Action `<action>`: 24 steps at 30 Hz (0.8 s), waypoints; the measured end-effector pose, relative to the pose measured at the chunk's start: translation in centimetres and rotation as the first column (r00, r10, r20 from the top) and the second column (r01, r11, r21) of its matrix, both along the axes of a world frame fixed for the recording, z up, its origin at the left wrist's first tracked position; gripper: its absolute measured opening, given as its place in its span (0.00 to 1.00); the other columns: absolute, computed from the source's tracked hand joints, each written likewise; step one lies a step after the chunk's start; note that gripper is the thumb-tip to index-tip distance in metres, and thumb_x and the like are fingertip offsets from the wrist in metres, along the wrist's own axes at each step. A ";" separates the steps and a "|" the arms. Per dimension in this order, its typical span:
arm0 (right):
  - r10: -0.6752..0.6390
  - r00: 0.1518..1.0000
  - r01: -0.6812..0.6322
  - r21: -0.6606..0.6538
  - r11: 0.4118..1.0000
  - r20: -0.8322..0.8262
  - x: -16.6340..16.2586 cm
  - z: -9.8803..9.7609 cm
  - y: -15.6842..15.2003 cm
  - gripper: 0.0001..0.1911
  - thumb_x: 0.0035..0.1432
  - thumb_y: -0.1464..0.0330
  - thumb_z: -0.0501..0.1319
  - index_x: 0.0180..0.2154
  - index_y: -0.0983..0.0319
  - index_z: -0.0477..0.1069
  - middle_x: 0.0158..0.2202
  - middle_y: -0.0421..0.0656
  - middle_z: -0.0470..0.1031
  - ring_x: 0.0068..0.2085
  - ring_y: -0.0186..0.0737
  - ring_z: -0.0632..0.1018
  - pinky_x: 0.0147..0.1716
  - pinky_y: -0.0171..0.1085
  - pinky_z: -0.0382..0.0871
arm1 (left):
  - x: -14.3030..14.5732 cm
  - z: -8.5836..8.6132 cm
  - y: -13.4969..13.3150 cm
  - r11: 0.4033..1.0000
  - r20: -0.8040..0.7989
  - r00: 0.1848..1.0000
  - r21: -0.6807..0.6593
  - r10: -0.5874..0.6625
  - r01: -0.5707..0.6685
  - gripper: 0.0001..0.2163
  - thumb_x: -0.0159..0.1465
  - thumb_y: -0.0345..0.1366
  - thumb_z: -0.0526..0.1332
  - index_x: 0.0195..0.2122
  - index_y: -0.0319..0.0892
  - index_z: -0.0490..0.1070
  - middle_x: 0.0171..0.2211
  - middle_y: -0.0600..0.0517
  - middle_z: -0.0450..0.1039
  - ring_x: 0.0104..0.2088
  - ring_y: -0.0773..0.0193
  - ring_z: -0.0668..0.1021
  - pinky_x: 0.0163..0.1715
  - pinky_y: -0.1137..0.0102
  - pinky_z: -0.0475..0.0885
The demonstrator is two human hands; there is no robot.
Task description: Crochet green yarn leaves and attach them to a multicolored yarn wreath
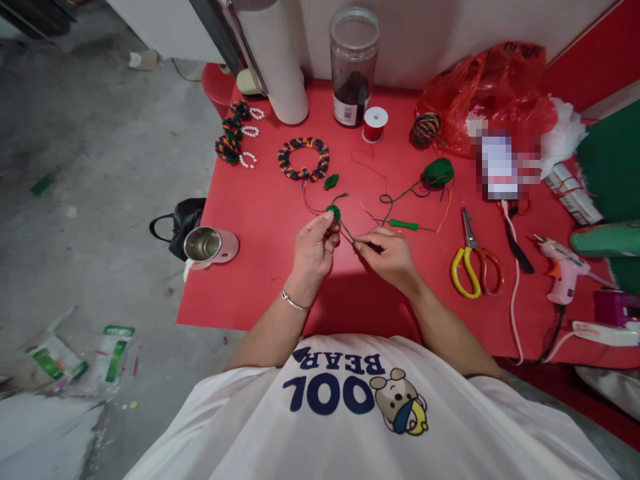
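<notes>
My left hand (316,241) pinches a small green crocheted piece (333,213) between thumb and fingers, a short yarn tail sticking up from it. From that piece a strand of green yarn (346,231) runs to my right hand (387,252), whose thumb and fingertips are closed on it. Just beyond lies a green-handled crochet hook (403,225). The green yarn ball (438,173) rests farther back on the right, its loose strand curling over the table. A second small green crocheted piece (331,181) sits below a multicoloured crocheted ring (303,159).
On the red table (240,280) stand a metal mug (213,245), a clear jar (354,67) and a red thread spool (375,125). To the right are scissors (473,260), a glue gun (563,267) and a phone (499,167) on a cable. Beaded yarn balls (229,148) lie at back left.
</notes>
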State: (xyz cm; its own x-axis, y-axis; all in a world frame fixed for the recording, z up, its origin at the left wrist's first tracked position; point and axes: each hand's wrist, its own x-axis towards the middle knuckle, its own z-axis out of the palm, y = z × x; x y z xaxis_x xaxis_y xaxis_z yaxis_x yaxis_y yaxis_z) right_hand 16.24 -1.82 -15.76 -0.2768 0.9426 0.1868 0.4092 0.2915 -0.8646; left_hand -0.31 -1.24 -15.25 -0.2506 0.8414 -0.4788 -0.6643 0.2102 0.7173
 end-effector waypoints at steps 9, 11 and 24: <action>-0.017 1.000 0.018 -0.028 0.999 0.011 0.0 -0.3 -0.1 0.09 0.62 0.71 0.66 0.37 0.56 0.86 0.31 0.41 0.83 0.31 0.36 0.79 0.34 0.35 0.74 | 0.0 0.0 -0.1 1.000 0.001 1.000 -0.003 -0.028 0.028 0.11 0.59 0.38 0.76 0.30 0.40 0.76 0.27 0.53 0.71 0.27 0.72 0.74 0.23 0.77 0.64; -0.019 1.000 0.019 -0.028 0.999 0.007 -0.1 -0.3 -0.1 0.09 0.62 0.72 0.66 0.37 0.57 0.86 0.31 0.41 0.83 0.31 0.36 0.79 0.34 0.35 0.75 | 0.0 -0.1 -0.1 1.000 0.010 1.000 0.000 -0.029 0.029 0.11 0.59 0.38 0.76 0.30 0.40 0.76 0.27 0.53 0.71 0.27 0.72 0.73 0.23 0.77 0.64; -0.027 1.000 0.027 -0.024 0.999 0.007 -0.1 -0.4 -0.1 0.09 0.62 0.72 0.66 0.37 0.56 0.86 0.32 0.41 0.83 0.32 0.37 0.79 0.35 0.36 0.74 | 0.2 -0.3 0.0 1.000 0.058 0.998 0.005 -0.025 0.024 0.13 0.56 0.39 0.78 0.28 0.42 0.75 0.25 0.53 0.72 0.25 0.71 0.72 0.22 0.77 0.64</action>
